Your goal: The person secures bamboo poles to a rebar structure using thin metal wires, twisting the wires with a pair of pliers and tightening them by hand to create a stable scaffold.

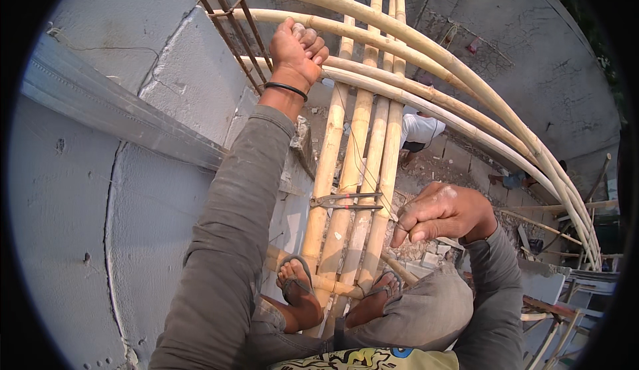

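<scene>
My left hand [299, 50] is closed in a fist beside the upright steel bars [229, 11], in front of the bamboo rails [399, 47]; whatever is inside it is hidden. Lower right, my right hand [442, 213] has thumb and fingers pinched together, with a thin wire [363, 163] running to its fingertips from above the bamboo poles [356, 137]. A pair of pincers [346, 201] with dark, red-marked handles lies across those poles, left of my right hand and ahead of my feet.
My sandalled feet stand on the narrow bamboo poles, over a crosspiece [333, 287]. Grey block wall [63, 190] rises at left. Rubble [429, 260] lies far below, where a person in a white shirt [421, 130] is bent. Another person is partly visible behind the right-hand rails.
</scene>
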`<move>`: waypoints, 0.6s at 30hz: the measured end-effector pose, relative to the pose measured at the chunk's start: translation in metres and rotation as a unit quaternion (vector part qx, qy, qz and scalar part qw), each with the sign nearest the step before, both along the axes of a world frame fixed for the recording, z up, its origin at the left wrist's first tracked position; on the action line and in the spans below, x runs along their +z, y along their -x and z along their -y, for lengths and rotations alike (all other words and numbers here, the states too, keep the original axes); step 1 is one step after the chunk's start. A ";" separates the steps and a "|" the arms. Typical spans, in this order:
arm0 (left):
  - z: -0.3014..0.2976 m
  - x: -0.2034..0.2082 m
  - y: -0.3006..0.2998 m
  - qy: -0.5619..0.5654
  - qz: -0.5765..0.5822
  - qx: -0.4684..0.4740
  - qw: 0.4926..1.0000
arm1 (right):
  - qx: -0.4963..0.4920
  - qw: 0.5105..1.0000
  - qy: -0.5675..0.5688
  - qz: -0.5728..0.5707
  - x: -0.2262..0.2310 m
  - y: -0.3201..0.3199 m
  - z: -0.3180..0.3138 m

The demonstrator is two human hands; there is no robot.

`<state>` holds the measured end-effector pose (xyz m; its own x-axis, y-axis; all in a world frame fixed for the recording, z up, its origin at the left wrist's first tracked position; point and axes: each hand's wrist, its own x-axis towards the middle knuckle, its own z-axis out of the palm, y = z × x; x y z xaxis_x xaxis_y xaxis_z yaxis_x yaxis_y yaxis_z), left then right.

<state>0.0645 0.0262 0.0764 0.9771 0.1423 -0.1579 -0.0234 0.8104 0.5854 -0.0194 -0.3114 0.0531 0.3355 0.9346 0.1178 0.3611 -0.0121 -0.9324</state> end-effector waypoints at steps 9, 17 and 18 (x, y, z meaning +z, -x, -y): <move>0.021 0.003 -0.006 0.029 0.098 -0.061 0.993 | 0.039 0.969 0.228 0.086 0.025 0.019 -0.065; 0.015 -0.012 0.003 0.019 0.122 -0.159 0.980 | -0.537 0.825 -0.064 0.166 0.022 -0.061 0.001; 0.015 -0.011 -0.001 0.039 0.157 -0.180 0.970 | -0.556 0.765 0.089 0.313 0.005 -0.062 -0.004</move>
